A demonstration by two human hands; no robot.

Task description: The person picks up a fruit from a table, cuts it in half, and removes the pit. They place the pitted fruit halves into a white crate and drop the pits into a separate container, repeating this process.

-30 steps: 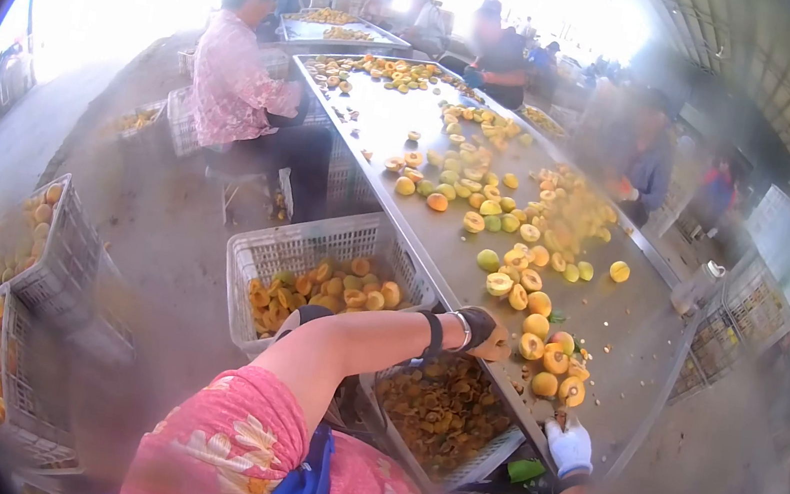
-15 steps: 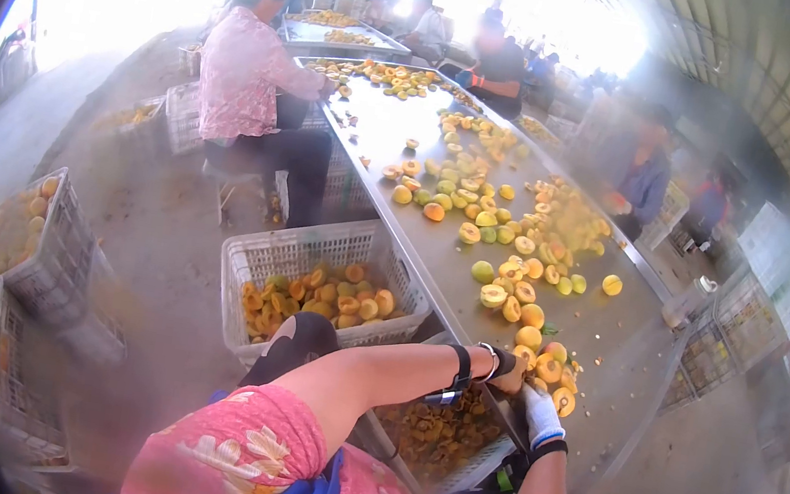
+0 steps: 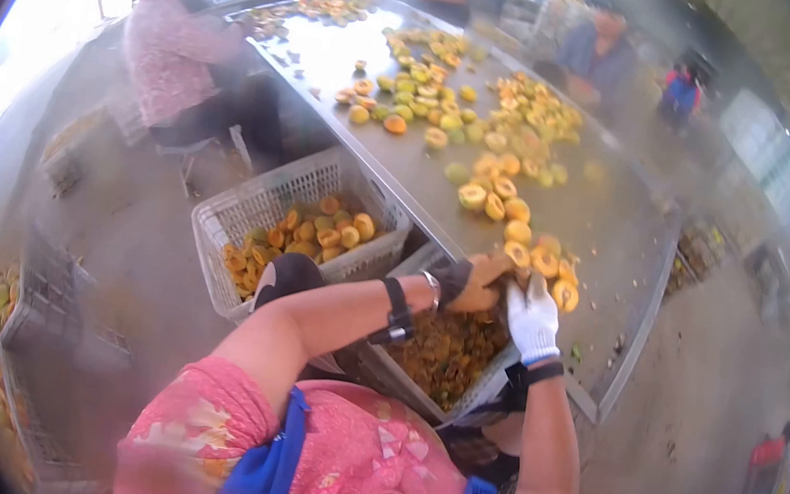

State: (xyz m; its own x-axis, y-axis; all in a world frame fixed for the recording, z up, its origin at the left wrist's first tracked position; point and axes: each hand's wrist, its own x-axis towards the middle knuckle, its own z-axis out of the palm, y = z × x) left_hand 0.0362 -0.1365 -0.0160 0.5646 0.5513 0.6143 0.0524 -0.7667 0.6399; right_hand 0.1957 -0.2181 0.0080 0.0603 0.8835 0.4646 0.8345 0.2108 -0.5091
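Observation:
My left hand, in a brownish glove with dark bands at the wrist, is closed at the near edge of the metal table. Beside it my right hand, in a white knit glove, is closed too, its fingertips meeting the left ones. Whatever lies between the fingers is too small and covered to make out. Just beyond them sit several apricot halves, cut faces showing. Below both hands stands a crate of brownish apricot scraps.
The metal table carries a long spread of apricots. A white crate of apricot halves stands left of my knee, with more crates at far left. One person sits at the left side, another across the table.
The view has swung, so the table and people appear higher and further left. My hands stay close together at the table edge, near the apricot halves.

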